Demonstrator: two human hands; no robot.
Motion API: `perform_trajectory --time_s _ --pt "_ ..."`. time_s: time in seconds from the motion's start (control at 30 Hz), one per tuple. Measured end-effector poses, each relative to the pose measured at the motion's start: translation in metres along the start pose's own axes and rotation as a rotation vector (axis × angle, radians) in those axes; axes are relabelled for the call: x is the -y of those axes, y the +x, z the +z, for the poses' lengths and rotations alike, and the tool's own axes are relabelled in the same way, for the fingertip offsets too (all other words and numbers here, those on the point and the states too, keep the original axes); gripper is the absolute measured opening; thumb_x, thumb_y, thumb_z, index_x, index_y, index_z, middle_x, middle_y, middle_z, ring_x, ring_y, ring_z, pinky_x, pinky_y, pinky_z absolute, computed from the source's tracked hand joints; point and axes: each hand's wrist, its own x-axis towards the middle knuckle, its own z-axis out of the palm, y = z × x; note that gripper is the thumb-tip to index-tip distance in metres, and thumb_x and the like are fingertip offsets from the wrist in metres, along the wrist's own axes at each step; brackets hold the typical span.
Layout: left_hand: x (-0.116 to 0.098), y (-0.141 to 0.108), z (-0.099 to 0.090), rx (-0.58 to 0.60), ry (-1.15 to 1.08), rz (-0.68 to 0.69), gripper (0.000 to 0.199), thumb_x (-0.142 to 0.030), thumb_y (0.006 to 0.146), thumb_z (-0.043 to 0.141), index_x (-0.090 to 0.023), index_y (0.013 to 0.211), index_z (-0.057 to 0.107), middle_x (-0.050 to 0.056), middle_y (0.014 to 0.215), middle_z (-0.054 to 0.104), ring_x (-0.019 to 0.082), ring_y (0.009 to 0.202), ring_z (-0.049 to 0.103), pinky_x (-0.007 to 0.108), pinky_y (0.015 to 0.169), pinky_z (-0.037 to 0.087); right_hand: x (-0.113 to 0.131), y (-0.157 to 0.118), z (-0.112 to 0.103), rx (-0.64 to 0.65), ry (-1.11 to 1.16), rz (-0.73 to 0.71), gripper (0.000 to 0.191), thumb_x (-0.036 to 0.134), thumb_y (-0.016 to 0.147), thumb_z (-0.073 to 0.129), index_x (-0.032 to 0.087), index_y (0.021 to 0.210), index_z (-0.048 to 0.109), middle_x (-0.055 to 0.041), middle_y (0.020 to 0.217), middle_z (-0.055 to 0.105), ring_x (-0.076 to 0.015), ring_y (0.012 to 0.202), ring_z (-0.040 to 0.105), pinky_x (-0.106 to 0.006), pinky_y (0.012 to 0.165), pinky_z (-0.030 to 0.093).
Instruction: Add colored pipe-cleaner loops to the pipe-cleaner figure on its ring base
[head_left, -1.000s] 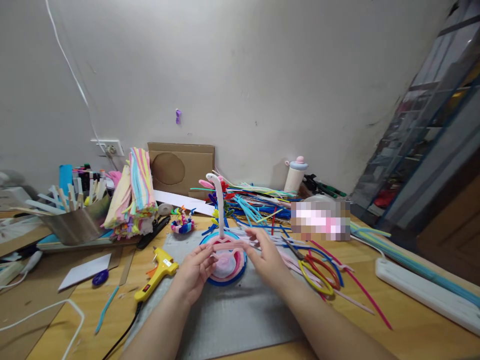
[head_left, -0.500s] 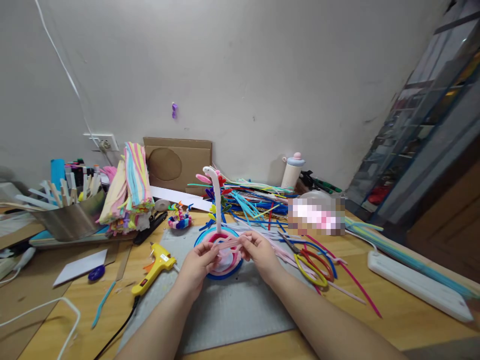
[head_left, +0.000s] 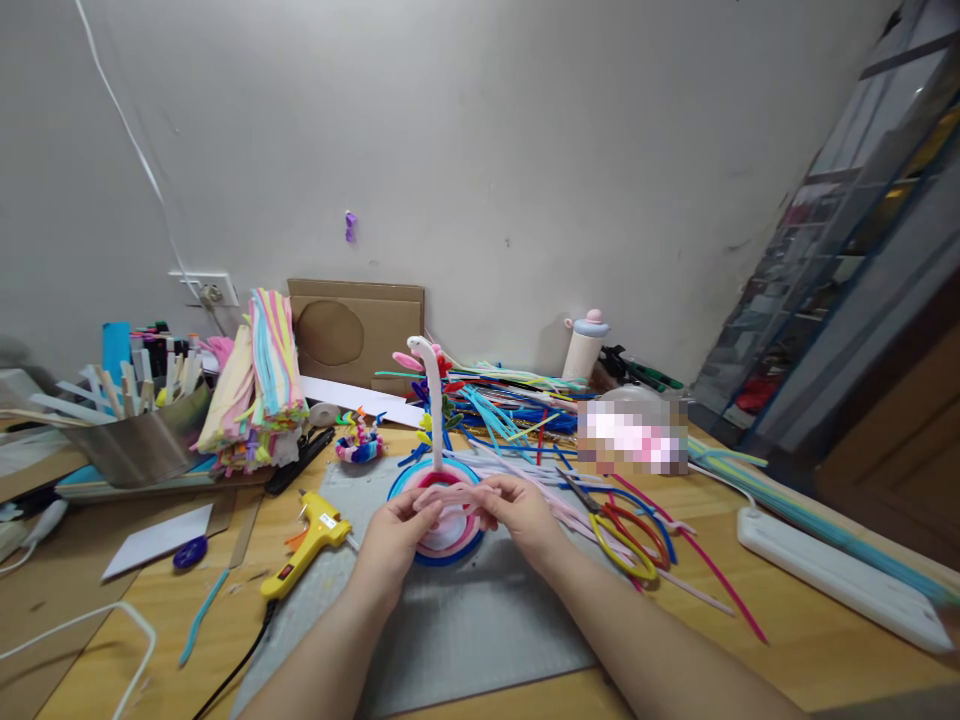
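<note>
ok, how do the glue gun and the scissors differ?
Colour: the glue gun is mostly yellow; the scissors have dark blades with yellow and orange handles.
Cord: the glue gun trails a black cord; the scissors have none.
Side: the glue gun lies left of the left hand; the scissors, right of the right hand.
Shared: neither is held.

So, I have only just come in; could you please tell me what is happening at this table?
A person holds a pale pink strip with the grip of the left hand and the right hand. Behind and below it is a round, blue-edged piece on a grey board; I cannot tell whether the strip touches it. A white stem stands upright behind the hands. The yellow glue gun lies to the left, the scissors to the right.
</note>
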Motion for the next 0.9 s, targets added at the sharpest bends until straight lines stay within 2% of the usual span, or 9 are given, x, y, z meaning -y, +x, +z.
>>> perform_trajectory --time_s 0.1,0.2,0.37,0.53,0.77,0.9 --pt "-0.002 -0.003 0.002 -0.033 0.060 0.037 0.031 -0.035 0.062 0.074 -0.014 0.084 0.071 0.002 0.065 0.065 0.011 0.057 0.053 0.020 0.054 0.039 -0.003 -0.002 0.002 0.036 -0.058 -0.033 0.026 0.040 0.072 0.066 0.016 0.084 0.065 0.0008 0.057 0.060 -0.0118 0.051 0.053 -0.023 0.049 0.037" --pt "-0.005 -0.005 0.004 -0.015 0.082 0.028 0.030 -0.034 0.061 0.074 -0.014 0.082 0.072 0.003 0.064 0.066 0.012 0.056 0.053 0.020 0.052 0.037 -0.003 -0.005 0.002 0.048 -0.189 -0.066 0.026 0.037 0.075 0.064 0.017 0.090 0.067 0.0001 0.062 0.061 -0.0117 0.053 0.052 -0.023 0.052 0.039" --pt "-0.011 -0.006 0.007 -0.010 0.073 0.058 0.027 -0.031 0.058 0.077 -0.013 0.078 0.073 0.005 0.068 0.070 0.016 0.063 0.059 0.022 0.060 0.041 0.002 -0.010 0.004 0.077 -0.302 -0.065 0.025 0.039 0.077 0.060 0.018 0.084 0.071 0.0015 0.055 0.057 -0.0117 0.048 0.050 -0.024 0.050 0.038" --pt "-0.007 -0.004 0.004 0.068 0.048 0.053 0.028 -0.033 0.062 0.074 -0.013 0.082 0.074 0.008 0.079 0.073 0.020 0.072 0.063 0.025 0.069 0.043 0.010 -0.010 0.005 0.130 -0.268 -0.037 0.030 0.043 0.076 0.060 0.016 0.070 0.069 0.0015 0.054 0.058 -0.0104 0.045 0.049 -0.023 0.046 0.037" --pt "-0.001 -0.003 0.003 0.117 -0.049 0.013 0.029 -0.032 0.068 0.070 -0.011 0.088 0.073 0.011 0.084 0.073 0.022 0.077 0.064 0.027 0.073 0.044 0.003 -0.009 0.004 0.148 -0.175 0.025 0.034 0.047 0.077 0.058 0.014 0.072 0.067 0.0000 0.055 0.060 -0.0092 0.042 0.051 -0.020 0.042 0.032" --pt "-0.003 -0.006 0.006 0.191 -0.103 -0.009 0.030 -0.032 0.070 0.069 -0.010 0.090 0.072 0.014 0.088 0.072 0.024 0.083 0.065 0.030 0.079 0.044 0.002 -0.007 0.003 0.163 -0.133 0.025 0.038 0.049 0.076 0.058 0.013 0.066 0.065 -0.0009 0.053 0.060 -0.0098 0.042 0.052 -0.021 0.043 0.035"
